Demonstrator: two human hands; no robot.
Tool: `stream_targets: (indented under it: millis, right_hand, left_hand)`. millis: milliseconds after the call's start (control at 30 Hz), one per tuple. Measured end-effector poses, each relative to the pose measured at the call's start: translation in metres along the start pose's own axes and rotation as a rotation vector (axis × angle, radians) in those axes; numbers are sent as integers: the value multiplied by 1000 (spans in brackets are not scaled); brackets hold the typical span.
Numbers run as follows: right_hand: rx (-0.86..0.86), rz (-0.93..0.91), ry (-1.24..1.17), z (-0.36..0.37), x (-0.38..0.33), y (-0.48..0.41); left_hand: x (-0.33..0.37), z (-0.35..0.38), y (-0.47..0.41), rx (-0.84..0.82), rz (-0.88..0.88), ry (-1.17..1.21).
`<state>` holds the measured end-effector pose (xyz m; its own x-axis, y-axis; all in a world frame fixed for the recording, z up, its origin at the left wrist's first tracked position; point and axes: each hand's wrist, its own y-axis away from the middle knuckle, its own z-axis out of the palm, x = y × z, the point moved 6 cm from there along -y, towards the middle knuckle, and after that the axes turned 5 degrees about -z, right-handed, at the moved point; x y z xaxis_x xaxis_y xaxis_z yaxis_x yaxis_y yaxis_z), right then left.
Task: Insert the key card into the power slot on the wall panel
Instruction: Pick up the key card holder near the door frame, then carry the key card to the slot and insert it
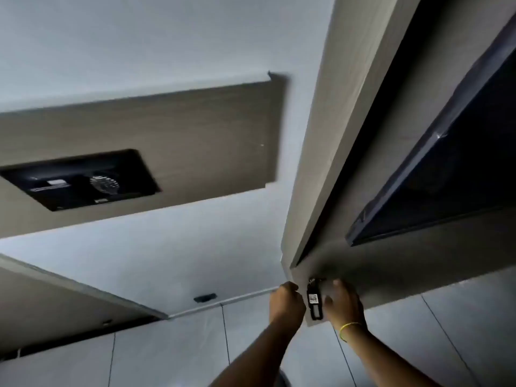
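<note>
A: What are the 2 hands doing?

B: The left hand (287,303) is curling closed just beside the key card (314,303); whether it is gripping anything, I cannot tell. The right hand (342,303), with a yellow band (349,329) at the wrist, is lying loose against the card's other side.

A: And the card?

B: It is sitting upright, labelled 407, against the grey panel (391,280). Farther off, a dark recess (81,180) is showing in a wooden board.

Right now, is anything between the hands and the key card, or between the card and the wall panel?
Nothing visible. The key card sits upright between the left hand and right hand, against the wall panel. Blur hides the slot and whether the fingers touch the card.
</note>
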<state>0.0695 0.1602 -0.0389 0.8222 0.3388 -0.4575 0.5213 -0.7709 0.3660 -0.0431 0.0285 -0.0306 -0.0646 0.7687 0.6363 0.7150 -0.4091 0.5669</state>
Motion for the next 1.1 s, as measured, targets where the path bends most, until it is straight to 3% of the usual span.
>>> stream_targets:
  millis: [367,567,700,900,1100]
  right_hand:
    - [22,249,-336,53,20,-15]
    - [-41,334,-567,71,31,-19]
    - [-155,360,-749,77,13,-2]
    - [-223,145,-933,47,-76,38]
    - [-256,-231,-977,-20,-224,98]
  left_hand:
    - [-15,50,-35,-13,-191,15]
    - [-42,44,-35,-39,-323,349]
    - [-61,10,-28,-65,-314,490]
    - [-56,-93,5,-166,-149,594]
    - [-23,-245,67,-101,84,688]
